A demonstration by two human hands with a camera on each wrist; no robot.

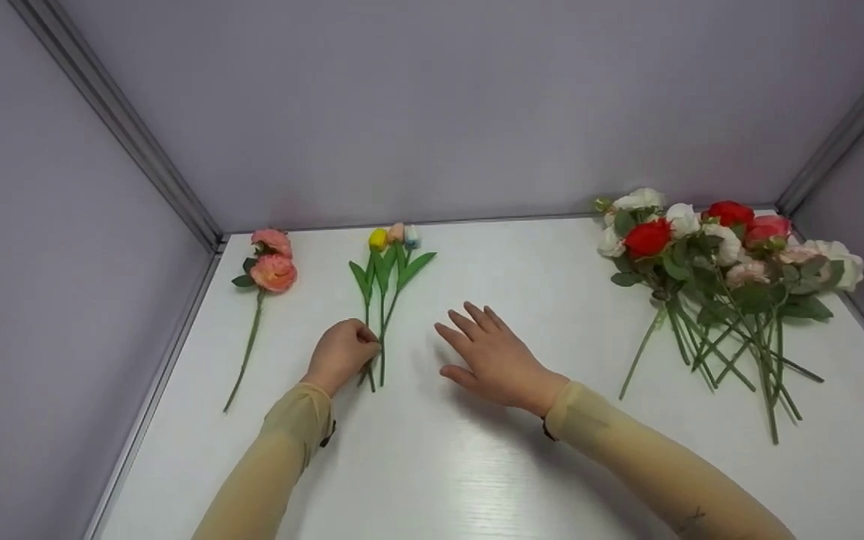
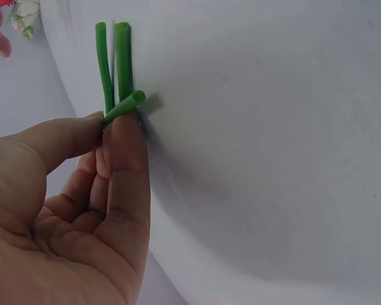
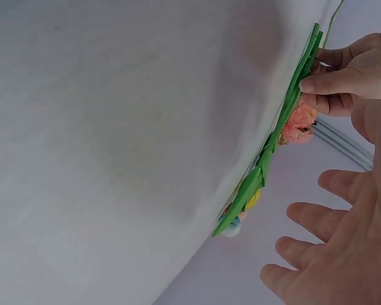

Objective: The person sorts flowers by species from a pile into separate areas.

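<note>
While the person's left hand pinches the lower stems of three tulips between thumb and fingers, their yellow, peach and pale blue-white heads point to twelve o'clock on the white table. At the tulips' four o'clock, the right hand hovers, fingers straight and spread. Pink flowers lie at the person's ten o'clock, a mixed heap of blooms at two.

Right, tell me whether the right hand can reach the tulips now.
Probably yes: the right hand is empty, with only white tabletop between it and the tulips; the left hand pinches the stems low, leaving the blooms free.
</note>
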